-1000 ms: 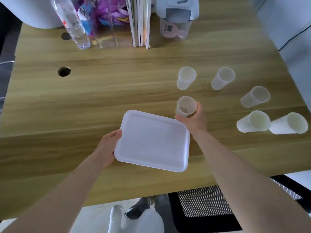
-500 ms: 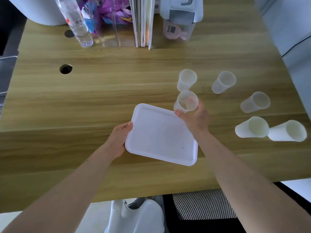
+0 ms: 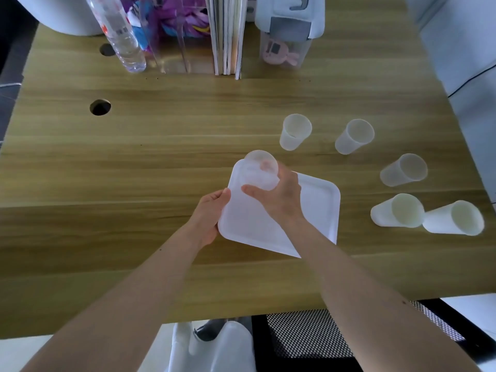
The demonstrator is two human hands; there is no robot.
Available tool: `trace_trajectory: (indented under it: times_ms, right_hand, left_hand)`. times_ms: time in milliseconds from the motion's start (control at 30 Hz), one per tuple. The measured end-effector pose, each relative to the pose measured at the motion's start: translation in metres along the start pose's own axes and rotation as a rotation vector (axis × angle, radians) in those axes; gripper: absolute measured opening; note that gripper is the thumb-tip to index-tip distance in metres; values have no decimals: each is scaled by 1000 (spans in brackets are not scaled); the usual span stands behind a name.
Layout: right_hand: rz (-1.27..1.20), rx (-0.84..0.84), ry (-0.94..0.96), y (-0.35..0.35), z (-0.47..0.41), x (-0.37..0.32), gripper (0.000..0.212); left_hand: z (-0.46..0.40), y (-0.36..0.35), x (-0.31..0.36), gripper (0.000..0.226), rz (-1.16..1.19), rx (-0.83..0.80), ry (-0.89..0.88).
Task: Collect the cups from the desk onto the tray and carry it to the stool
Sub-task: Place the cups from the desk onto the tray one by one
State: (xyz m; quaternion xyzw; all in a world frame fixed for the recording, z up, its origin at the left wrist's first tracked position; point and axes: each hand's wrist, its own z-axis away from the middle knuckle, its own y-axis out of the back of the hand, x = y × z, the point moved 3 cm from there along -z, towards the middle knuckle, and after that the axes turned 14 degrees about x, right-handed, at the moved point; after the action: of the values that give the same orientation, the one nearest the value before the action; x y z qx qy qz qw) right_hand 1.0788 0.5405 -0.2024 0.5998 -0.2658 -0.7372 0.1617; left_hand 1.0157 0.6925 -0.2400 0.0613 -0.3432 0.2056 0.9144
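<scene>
My right hand [image 3: 279, 197] is wrapped around a translucent cup [image 3: 261, 170] over the far left corner of the white tray [image 3: 316, 208]. My left hand [image 3: 209, 218] clasps the tray's left edge. Five cups [image 3: 295, 131] stand on the wooden desk [image 3: 161, 146]. The water bottle [image 3: 118, 36] label is unreadable.

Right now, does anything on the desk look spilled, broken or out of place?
Nothing looks spilled or broken. The tray lies askew to the desk edge, held by the left hand. The right hand holds one translucent cup over its far corner. Five other cups stand upright.
</scene>
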Motion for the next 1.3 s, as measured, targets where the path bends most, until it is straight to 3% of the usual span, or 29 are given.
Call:
trace_trajectory:
  times_ms: [467, 700, 867, 1000, 1133, 1300]
  right_hand:
    - [24, -10, 11, -7, -2, -1, 73]
    - [-8, -10, 36, 4, -5, 5, 84]
    - [-76, 153, 3, 27, -35, 17, 71]
    - [-91, 289, -40, 30, -73, 17, 89]
    - [6, 259, -79, 19, -108, 18, 111]
    - [33, 229, -116, 6, -131, 20, 100]
  left_hand:
    - [0, -2, 0, 36, 8, 2, 9]
    - [-2, 0, 6, 34, 25, 3, -11]
    - [-12, 6, 12, 34, 30, 29, -9]
    - [-19, 11, 15, 34, 32, 57, -12]
    - [-25, 15, 16, 33, 39, 92, 0]
    - [-29, 16, 19, 33, 36, 125, 8]
